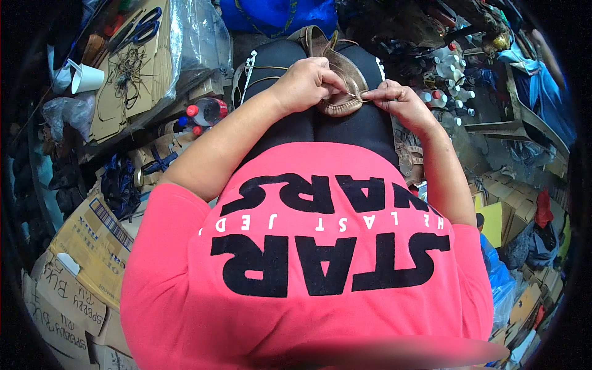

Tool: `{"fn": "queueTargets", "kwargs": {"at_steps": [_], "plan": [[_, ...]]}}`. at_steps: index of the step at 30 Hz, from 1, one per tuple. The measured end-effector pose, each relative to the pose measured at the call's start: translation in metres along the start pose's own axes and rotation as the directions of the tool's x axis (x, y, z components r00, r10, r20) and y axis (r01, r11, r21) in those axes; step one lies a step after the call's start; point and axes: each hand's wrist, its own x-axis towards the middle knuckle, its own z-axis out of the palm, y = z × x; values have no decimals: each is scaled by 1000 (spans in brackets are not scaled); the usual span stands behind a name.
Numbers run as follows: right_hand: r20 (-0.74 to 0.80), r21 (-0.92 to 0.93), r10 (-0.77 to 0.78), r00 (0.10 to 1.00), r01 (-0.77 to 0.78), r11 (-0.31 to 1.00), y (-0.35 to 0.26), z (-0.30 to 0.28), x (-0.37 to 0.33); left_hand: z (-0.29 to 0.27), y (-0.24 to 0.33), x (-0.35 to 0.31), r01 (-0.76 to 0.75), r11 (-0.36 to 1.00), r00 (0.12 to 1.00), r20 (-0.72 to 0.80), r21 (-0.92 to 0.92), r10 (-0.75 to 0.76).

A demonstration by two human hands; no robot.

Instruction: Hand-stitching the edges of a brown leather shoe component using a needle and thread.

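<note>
A brown leather shoe upper [349,75] lies across my thighs, its rounded toe with a gathered, stitched edge towards me. My left hand [311,84] is closed in a pinch over the toe seam; what the fingertips hold is too small to make out. At the right edge of the toe, my right hand [404,106] pinches a thin pale thread [364,96] between thumb and forefinger. A yellowish cord [266,67] loops over my left thigh beside the left hand.
On the left, cardboard sheets [111,105] carry blue-handled scissors [145,26] and a tangle of cords [131,74]. A white cup [87,78] and a red-capped bottle [206,112] are nearby. Several plastic bottles [453,74] stand at the right. A blue bag [277,15] lies ahead.
</note>
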Motion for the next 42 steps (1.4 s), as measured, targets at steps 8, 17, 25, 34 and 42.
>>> {"fn": "queueTargets", "kwargs": {"at_steps": [8, 17, 25, 34, 42], "plan": [[10, -16, -11, 1000, 11, 1000, 4, 3, -3, 1, -1, -5, -109, 994, 994, 8, 24, 109], [-79, -82, -43, 996, 37, 996, 3, 8, -10, -3, 5, -14, -101, 963, 995, 0, 249, 104], [-101, -42, -63, 993, 59, 997, 9, 13, -9, 3, -3, -9, -96, 978, 995, -22, 183, 102], [-46, 94, -1, 999, 5, 996, 7, 5, 2, 2, -4, 7, -42, 997, 999, 2, 68, 42], [-42, 63, 18, 999, -16, 998, -8, 10, 1, -7, 8, 13, -202, 967, 979, 37, 157, 199]]}}
